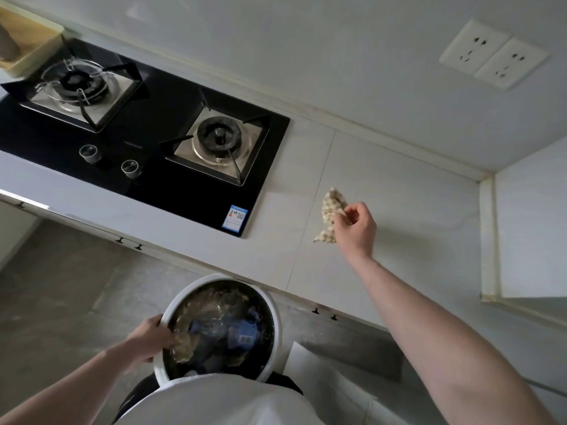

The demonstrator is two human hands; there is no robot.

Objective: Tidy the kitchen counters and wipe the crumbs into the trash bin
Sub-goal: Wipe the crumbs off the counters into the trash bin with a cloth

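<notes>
I see pale counter (399,210) | right hand (356,228) pinches checked cloth (331,210), long axis near-far | left hand (150,338) grips trash bin (276,314) rim, near edge hidden by my shirt

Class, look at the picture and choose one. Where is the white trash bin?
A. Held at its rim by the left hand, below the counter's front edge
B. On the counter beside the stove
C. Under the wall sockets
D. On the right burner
A: the left hand grips the rim of the trash bin, which sits below the counter edge, while the right hand holds the cloth.
</notes>
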